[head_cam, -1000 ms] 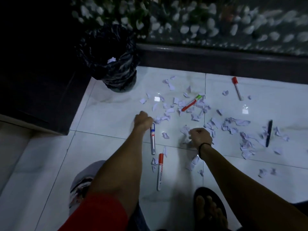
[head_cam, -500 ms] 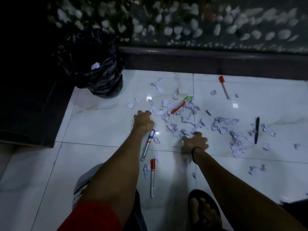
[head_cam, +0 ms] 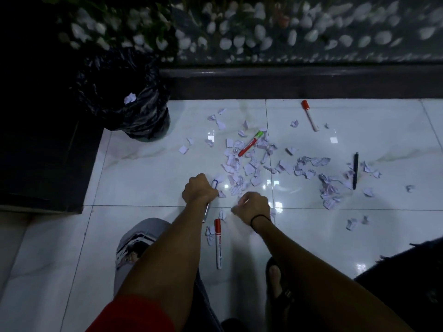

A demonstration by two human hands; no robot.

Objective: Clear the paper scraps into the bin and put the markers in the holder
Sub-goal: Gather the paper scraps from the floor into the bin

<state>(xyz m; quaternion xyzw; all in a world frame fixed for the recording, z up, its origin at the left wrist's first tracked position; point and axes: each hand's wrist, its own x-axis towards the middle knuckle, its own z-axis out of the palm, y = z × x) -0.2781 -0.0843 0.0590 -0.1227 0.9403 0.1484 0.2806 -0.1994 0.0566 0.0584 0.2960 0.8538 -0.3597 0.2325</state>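
A pale, glossy tiled floor (head_cam: 134,178) fills the view, seen from above by a person crouching. A dark raised ledge (head_cam: 299,85) runs along the far edge, and a dark block (head_cam: 43,152) closes off the left, so open room lies mainly to the right and towards the person. A bin (head_cam: 124,104) lined with a black bag stands in the far left corner, one scrap already inside. No marker holder is visible.

Torn paper scraps (head_cam: 251,166) lie scattered across the middle and right. They look light and flimsy, likely best swept together and pinched in bunches, since flat pieces may cling to slick tile.

The left hand (head_cam: 199,191) has its fingers closed around a blue-capped marker (head_cam: 215,183) at mid-barrel. The right hand (head_cam: 251,208) is curled into a loose fist over scraps; whether it grips any, I cannot tell.

Other markers lie loose: a red-capped one (head_cam: 218,245) between the forearms, a green-capped one (head_cam: 250,143) among the scraps, another red-capped one (head_cam: 309,115) near the ledge, and a dark pen (head_cam: 355,170) at right. Stiff and smooth, they could roll; hold them mid-barrel.
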